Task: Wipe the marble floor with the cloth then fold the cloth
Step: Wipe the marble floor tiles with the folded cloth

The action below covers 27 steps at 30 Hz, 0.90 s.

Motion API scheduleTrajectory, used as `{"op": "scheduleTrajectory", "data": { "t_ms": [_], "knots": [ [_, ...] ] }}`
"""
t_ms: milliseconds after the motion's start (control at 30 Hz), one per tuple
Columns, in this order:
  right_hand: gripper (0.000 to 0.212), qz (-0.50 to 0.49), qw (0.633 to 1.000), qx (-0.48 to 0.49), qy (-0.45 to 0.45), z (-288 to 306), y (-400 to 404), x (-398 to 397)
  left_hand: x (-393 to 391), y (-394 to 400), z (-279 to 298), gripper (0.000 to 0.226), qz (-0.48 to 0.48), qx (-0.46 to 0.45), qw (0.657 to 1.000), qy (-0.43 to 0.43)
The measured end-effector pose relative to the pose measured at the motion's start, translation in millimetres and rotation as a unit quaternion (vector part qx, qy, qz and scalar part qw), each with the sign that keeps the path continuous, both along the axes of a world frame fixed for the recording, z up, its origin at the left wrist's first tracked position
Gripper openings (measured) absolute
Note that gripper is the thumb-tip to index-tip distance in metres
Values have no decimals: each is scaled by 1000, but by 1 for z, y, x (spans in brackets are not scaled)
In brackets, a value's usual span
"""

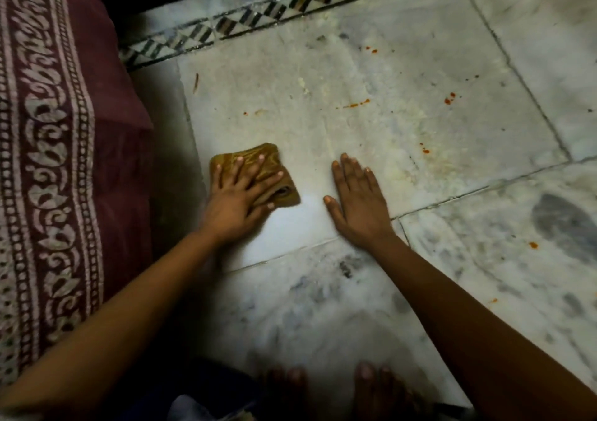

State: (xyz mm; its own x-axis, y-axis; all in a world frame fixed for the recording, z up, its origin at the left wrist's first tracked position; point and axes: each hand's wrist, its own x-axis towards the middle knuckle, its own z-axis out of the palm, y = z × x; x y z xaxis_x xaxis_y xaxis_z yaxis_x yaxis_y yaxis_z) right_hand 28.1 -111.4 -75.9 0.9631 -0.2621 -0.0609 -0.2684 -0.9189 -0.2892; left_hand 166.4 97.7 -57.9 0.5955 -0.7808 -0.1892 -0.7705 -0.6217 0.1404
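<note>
A folded mustard-brown cloth (274, 158) lies on the white marble floor (371, 123) at the left of the big slab. My left hand (240, 197) presses flat on top of it, fingers spread, covering most of the cloth. My right hand (358, 200) rests palm down on the bare marble a little to the right of the cloth, fingers together, holding nothing. Red-orange spots (353, 105) and pale yellowish smears mark the slab farther out.
A maroon patterned bedspread (58, 149) hangs down along the left side. A black-and-white mosaic border (258, 18) runs across the top of the floor. My bare toes (365, 378) show at the bottom edge. More red drips (449, 98) lie to the right.
</note>
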Motion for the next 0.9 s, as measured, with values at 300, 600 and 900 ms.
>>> {"op": "scheduleTrajectory", "data": {
  "t_ms": [300,600,900],
  "knots": [
    [64,15,1000,13,-5,-10,19,14,35,-50,6,53,87,23,996,25],
    [64,21,999,9,-29,-12,18,10,65,-31,4,69,148,33,988,34],
    [64,19,1000,-15,-8,-13,18,11,14,-19,-4,63,14,7,1000,11]
  ]
}}
